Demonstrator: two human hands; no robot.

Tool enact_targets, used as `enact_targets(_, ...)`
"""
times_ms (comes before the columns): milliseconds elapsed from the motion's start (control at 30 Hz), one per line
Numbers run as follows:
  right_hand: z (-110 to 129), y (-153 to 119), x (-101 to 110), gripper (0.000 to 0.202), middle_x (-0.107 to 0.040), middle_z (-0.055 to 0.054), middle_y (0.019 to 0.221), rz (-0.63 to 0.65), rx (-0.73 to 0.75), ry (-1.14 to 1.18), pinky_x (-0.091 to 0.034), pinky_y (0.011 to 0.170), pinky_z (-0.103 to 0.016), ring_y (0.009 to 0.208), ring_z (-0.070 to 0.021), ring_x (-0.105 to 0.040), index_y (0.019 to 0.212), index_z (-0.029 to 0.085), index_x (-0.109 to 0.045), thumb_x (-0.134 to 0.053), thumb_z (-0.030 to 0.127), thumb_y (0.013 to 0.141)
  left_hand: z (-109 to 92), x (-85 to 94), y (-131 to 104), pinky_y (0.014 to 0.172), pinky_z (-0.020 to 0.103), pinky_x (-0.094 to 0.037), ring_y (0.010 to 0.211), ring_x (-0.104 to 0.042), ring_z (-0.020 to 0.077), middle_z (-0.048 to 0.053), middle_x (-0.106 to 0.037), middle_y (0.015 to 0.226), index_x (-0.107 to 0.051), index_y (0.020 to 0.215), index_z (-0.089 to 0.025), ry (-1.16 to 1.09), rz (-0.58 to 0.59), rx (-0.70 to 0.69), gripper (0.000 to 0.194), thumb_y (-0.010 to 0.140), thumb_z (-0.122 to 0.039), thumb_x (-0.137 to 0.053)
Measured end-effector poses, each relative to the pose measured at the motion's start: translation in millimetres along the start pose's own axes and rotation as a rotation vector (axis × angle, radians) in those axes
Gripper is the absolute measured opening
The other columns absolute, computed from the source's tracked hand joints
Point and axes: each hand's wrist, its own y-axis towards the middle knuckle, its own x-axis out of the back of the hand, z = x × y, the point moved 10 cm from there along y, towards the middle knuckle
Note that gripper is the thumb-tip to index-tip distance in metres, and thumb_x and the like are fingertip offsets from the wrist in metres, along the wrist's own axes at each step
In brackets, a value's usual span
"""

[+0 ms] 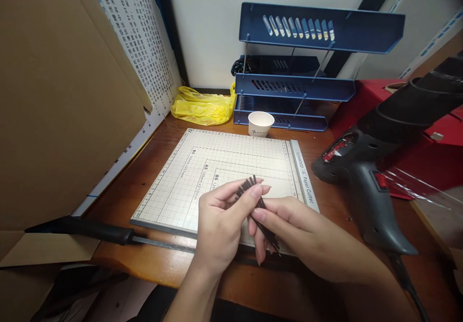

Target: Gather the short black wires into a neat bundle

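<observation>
A bundle of thin dark sticks or tubes [265, 219] is held between both hands, over the near part of a paper cutter [173, 187]. My left hand [222, 211] grips the bundle's upper end, thumb across it, with the tips poking out above. Lower down, my right hand [285, 218] pinches the same bundle between thumb and fingers, and its lower ends stick out beneath. What exactly the pieces are cannot be told. The cutter's black-handled blade arm [108, 229] lies along its near edge.
A white paper cup [261, 124] stands at the cutter's far edge. Behind are a yellow plastic bag [202, 107] and a blue tiered tray rack [294, 88]. A heat gun [376, 182] and a red box [361, 100] are at right. Cardboard [65, 100] rises at left.
</observation>
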Motion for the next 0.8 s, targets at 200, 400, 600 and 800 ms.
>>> enact_targets(200,0.5,-0.5,2.2,0.051,-0.067,-0.001,0.071,-0.019,0.002,-0.021,-0.043,0.071,-0.023,0.071,-0.0112,-0.058,0.074,0.015,-0.062,-0.032,0.043,0.105,-1.0,-1.8,0.8,0.039,0.013,-0.04,0.04,-0.05,0.003,0.008,-0.076,0.081,-0.078,0.084,-0.015,0.006,-0.002,0.005,0.018,0.078,-0.032,-0.078)
enact_targets(400,0.4,-1.5,3.8,0.051,-0.066,-0.001,0.07,-0.033,0.005,-0.026,-0.042,0.072,-0.022,0.07,-0.0104,-0.057,0.075,0.015,-0.062,-0.032,0.044,0.105,-1.1,-2.2,0.4,0.041,0.014,-0.042,0.041,-0.05,0.0047,0.003,-0.068,0.058,-0.078,0.086,-0.013,0.017,0.002,0.008,0.022,0.08,-0.034,-0.077)
enact_targets(600,-8.4,-1.1,-2.1,0.043,-0.065,0.0,0.064,0.012,-0.046,0.154,-0.045,0.067,-0.024,0.065,-0.0125,-0.057,0.079,0.017,-0.056,-0.036,0.046,0.104,-3.9,0.9,-0.3,0.044,0.019,-0.046,0.039,-0.05,0.0042,0.009,-0.076,0.089,-0.073,0.095,-0.015,-0.034,-0.006,-0.029,0.025,0.079,-0.033,-0.078)
enact_targets(800,-4.9,-1.4,-2.7,0.04,-0.06,0.001,0.06,0.023,-0.052,0.131,-0.045,0.066,-0.023,0.063,-0.0122,-0.059,0.076,0.018,-0.054,-0.037,0.042,0.104,-6.6,-0.1,-4.0,0.042,0.018,-0.044,0.04,-0.053,0.005,0.008,-0.076,0.091,-0.064,0.092,-0.017,-0.033,0.005,-0.083,0.02,0.083,-0.032,-0.074)
